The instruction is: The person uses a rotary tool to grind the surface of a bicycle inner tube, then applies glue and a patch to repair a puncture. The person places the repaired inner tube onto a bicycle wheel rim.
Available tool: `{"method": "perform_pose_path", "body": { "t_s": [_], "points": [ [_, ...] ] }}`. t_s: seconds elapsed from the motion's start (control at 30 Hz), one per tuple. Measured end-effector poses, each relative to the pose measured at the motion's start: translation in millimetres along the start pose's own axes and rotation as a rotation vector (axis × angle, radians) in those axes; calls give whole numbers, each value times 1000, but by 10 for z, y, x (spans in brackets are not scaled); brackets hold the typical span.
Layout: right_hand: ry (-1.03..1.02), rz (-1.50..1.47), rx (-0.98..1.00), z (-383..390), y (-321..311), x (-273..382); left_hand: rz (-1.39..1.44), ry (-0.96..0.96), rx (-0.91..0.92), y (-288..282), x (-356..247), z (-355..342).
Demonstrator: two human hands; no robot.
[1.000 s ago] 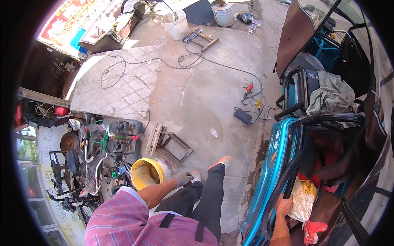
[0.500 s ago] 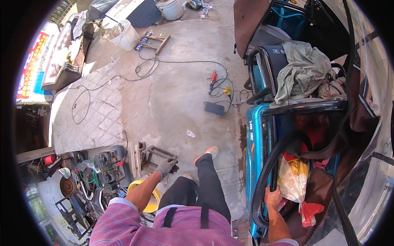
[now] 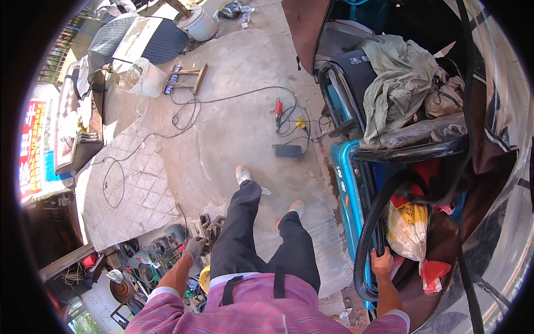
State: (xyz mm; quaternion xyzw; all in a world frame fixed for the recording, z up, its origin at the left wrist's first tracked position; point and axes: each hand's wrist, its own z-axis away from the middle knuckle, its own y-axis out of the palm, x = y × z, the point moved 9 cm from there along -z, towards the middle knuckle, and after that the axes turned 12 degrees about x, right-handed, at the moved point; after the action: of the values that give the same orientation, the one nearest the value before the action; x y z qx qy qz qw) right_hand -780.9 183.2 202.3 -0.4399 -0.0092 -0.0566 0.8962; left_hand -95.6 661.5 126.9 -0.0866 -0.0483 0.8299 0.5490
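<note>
My right hand (image 3: 382,263) is bare and wrapped round a black rail (image 3: 379,231) along the side of a blue three-wheeled vehicle (image 3: 346,183). A black bicycle tyre (image 3: 364,256) hangs over that rail beside the hand. Just right of it lies a white and yellow sack (image 3: 409,225) with a red plastic bag (image 3: 434,275) at its lower end. My left hand (image 3: 194,246), in a grey glove, hangs by my left leg with nothing visible in it; its fingers look loosely bent. Nearest to it are a yellow bucket (image 3: 204,278), partly hidden, and piled machine parts (image 3: 172,239).
Ahead, a black cable (image 3: 239,96) loops over the concrete, with a dark box (image 3: 288,151) and a red-handled plug (image 3: 278,107). A small wooden frame (image 3: 199,79) and white buckets (image 3: 147,78) stand farther off. A grey-green cloth (image 3: 395,83) covers the vehicle's seat.
I have stepped forward, and my left foot is now ahead of the right. My left hand has swung back and down beside my leg. My right hand keeps its hold on the rail.
</note>
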Motion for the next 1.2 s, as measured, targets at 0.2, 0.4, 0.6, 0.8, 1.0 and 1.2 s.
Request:
{"method": "perform_pose_path", "body": {
  "t_s": [0.2,0.4,0.6,0.8,1.0,1.2],
  "points": [
    [11,-8,247,-10,-53,-105,-243,10,29,-667,-1030,-250],
    [262,-771,-435,1054,-853,85,-456,62,113,-1398,-3043,-1094],
    [245,-1099,-339,1777,-331,2444,-563,269,160,-1422,-5368,-1423],
    [-6,-1323,284,1613,765,4730,-741,356,253,-706,-6361,-1080],
    [100,-1565,201,1656,1577,5065,-973,289,310,-54,-6054,-970],
    [314,-1945,-18,1712,2245,4808,-1177,282,321,611,-5813,-1078]
  ]
}}
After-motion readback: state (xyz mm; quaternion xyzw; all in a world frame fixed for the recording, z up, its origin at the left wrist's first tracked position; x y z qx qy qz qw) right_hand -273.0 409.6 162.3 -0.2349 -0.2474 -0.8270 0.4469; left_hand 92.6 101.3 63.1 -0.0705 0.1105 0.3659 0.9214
